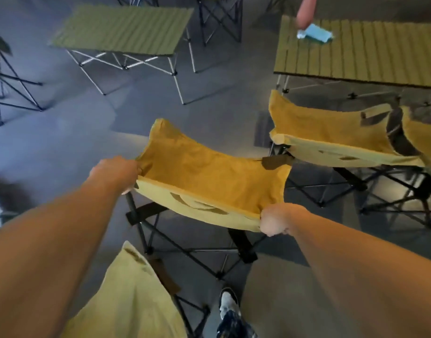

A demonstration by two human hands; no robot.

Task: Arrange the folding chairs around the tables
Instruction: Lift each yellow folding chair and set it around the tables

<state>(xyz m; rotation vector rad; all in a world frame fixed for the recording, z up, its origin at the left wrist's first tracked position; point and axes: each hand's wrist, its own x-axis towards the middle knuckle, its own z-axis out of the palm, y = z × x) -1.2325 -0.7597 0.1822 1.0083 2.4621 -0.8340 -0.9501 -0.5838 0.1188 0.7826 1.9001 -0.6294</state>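
Both hands are gripping a yellow fabric folding chair on a black crossed frame (209,176): the left hand (117,173) is clutching its left corner and the right hand (274,219) its near right corner. The chair is standing on the grey floor (75,132) between an olive slatted bench (123,29) and a tan slatted bench (360,51), just beside another yellow folding chair (331,132).

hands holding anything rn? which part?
Yes: both grip the yellow folding chair, left hand at the top left corner of its fabric back, right hand at the top right corner.
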